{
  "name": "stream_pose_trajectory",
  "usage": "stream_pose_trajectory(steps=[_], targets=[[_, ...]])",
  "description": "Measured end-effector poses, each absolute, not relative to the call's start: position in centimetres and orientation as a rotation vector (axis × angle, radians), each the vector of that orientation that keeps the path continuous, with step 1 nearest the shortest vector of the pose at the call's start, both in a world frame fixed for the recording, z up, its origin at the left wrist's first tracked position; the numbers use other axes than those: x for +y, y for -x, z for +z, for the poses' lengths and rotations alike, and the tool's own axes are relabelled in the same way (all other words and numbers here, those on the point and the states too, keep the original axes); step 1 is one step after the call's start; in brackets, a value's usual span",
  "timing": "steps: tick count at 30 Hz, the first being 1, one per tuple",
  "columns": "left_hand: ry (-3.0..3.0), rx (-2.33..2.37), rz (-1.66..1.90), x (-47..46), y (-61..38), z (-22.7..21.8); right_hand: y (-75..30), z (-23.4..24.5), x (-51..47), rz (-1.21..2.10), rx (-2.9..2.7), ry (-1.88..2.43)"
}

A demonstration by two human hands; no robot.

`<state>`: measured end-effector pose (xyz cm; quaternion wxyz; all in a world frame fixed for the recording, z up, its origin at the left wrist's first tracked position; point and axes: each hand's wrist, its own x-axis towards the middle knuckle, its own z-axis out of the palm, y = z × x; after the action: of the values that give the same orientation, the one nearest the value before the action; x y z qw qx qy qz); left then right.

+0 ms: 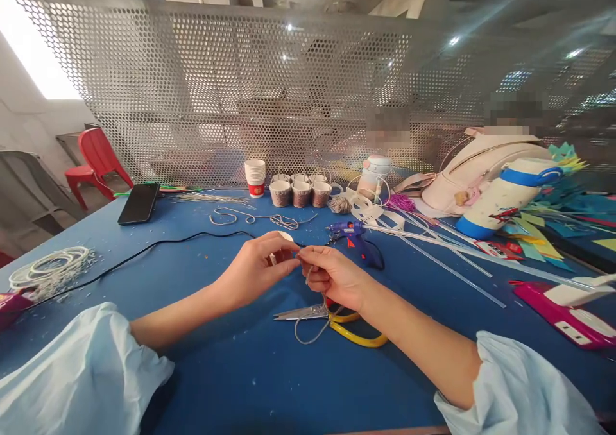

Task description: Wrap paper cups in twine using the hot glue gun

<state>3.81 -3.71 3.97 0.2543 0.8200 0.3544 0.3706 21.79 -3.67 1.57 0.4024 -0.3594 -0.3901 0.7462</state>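
Observation:
My left hand [257,265] is closed round a small white round object [285,236] held above the blue table [202,358]. My right hand [332,274] pinches a thin grey string [308,335] right beside it, fingertips of both hands meeting. The string hangs down in a loop to the table. Under my right wrist lie scissors [332,319] with yellow handles. A blue glue gun [353,236] rests just behind my hands, its black cord running left.
Paper cups [255,177], three string-wrapped cups [301,192], loose string [250,217] and a black phone [139,203] sit farther back. Clear glue sticks [447,255], a white-blue bottle [505,197], a pale bag [476,165] and coloured paper lie right. A perforated metal screen [289,88] closes the far edge.

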Motion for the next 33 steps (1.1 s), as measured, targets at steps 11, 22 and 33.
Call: stream_pose_trajectory(steps=[11, 22, 33], targets=[[-2.199, 1.085, 1.267, -5.0, -4.7, 2.4, -20.9, 1.0, -4.6, 1.678, -1.076, 0.879], [-2.575, 1.204, 1.356, -4.9, -4.7, 2.1, -20.5, 0.8, -5.1, 1.535, -1.217, 0.944], [-2.103, 0.982, 0.884, -5.2, -3.9, 4.5, -22.4, 1.6, -4.4, 2.174, -1.262, 0.787]])
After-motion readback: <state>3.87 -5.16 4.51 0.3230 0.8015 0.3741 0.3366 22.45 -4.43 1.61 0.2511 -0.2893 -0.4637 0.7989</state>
